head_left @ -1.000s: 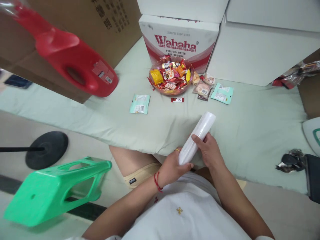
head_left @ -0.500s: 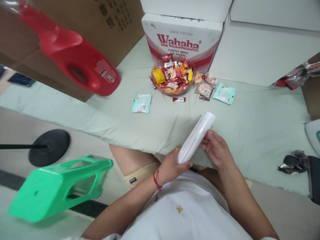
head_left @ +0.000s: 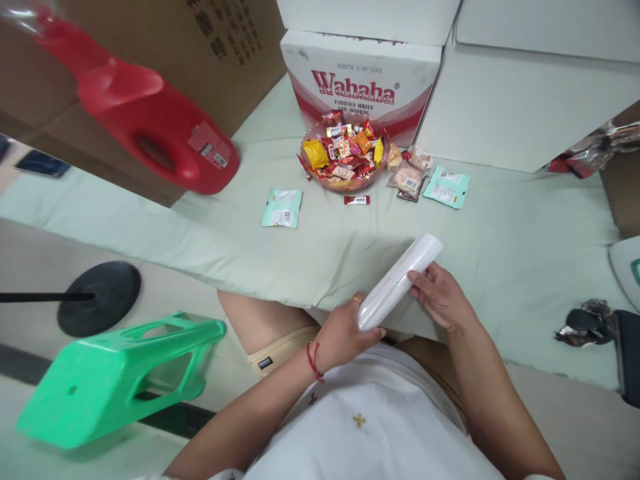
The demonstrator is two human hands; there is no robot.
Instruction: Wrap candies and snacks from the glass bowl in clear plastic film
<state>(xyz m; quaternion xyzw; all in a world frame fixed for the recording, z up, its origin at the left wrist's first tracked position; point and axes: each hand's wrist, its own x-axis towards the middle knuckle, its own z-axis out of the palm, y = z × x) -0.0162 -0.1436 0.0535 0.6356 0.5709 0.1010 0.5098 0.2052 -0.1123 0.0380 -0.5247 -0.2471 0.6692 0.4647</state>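
Note:
A glossy white roll of plastic point(head_left: 395, 288) slants up to the right above the table's near edge. My left hand point(head_left: 345, 331) is closed around its lower end, the thumb across the front. On the roll's upper right side, my right hand point(head_left: 440, 293) grips it with the thumb on top and the fingers underneath, partly hidden. Beyond the roll stands a clear pinkish bowl point(head_left: 345, 181) full of wrapped sweets. In front of the bowl lies a small red-wrapped candy point(head_left: 357, 200).
Pale green packets point(head_left: 283, 208) lie on the cloth-covered table point(head_left: 240, 253), along with other wrapped snacks point(head_left: 407, 179). A Wahaha carton point(head_left: 360, 87) stands behind the bowl. At left are a red bottle point(head_left: 165, 140) and, lower down, a green stool point(head_left: 95, 387).
The roll's upper end has tipped down and to the right. My right thumb now rests on top of the roll. My left hand keeps its hold on the lower end.

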